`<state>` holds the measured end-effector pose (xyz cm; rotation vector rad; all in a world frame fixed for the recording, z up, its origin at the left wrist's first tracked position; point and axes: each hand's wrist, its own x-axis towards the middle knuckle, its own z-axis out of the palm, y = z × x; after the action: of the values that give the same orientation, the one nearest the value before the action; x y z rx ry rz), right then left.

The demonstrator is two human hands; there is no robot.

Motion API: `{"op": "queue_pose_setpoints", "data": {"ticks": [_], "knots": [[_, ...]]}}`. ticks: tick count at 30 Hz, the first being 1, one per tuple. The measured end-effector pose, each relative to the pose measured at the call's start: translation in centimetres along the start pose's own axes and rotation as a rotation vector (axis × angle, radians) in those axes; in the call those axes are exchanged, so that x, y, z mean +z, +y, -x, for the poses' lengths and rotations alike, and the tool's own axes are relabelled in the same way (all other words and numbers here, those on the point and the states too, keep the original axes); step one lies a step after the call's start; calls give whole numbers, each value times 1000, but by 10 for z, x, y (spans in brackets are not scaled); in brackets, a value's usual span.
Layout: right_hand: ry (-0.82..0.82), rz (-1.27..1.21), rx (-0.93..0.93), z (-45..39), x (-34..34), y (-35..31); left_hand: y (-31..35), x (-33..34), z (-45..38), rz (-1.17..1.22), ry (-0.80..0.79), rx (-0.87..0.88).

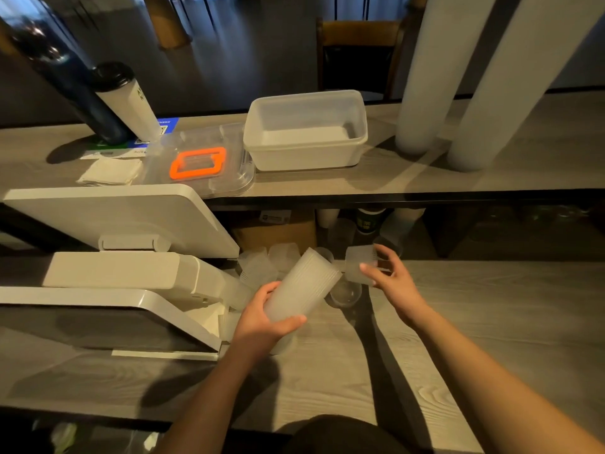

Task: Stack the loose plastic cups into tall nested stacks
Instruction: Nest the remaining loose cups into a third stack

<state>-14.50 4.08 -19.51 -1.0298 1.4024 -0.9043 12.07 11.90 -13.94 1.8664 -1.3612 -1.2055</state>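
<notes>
My left hand (262,317) grips a nested stack of translucent plastic cups (302,285), held tilted with its open mouth pointing up and to the right. My right hand (388,278) pinches a single loose cup (358,262) just to the right of the stack's mouth, a small gap between them. Another loose cup (345,293) sits on the wooden counter below the stack's mouth. Several more loose cups (262,265) crowd behind the stack, near the terminal. Two tall finished stacks (425,86) stand on the upper shelf at the right.
A white point-of-sale terminal (114,231) fills the left of the counter (491,322). On the upper shelf are a white plastic tub (327,152), a clear lid with an orange handle (198,163), napkins (111,172) and a black-lidded tumbler (127,99). Cups and a box sit under the shelf.
</notes>
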Motion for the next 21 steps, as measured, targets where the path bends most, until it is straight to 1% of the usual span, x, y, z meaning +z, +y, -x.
{"op": "queue_pose_setpoints", "data": {"ticks": [5,9,12,15,21], "knots": [[-71,-238,12,17,-5,-23,4,3,7,-21,-42,37],[-148,-318,4,25,-5,-35,6,5,15,-52,-70,63],[-151,-359,-1,28,-6,-41,7,5,18,-75,-72,81],[-183,-310,-32,34,-6,-46,4,5,21,-55,-71,78],[-249,-22,-99,44,-2,-52,6,7,27,-43,-76,70]]}}
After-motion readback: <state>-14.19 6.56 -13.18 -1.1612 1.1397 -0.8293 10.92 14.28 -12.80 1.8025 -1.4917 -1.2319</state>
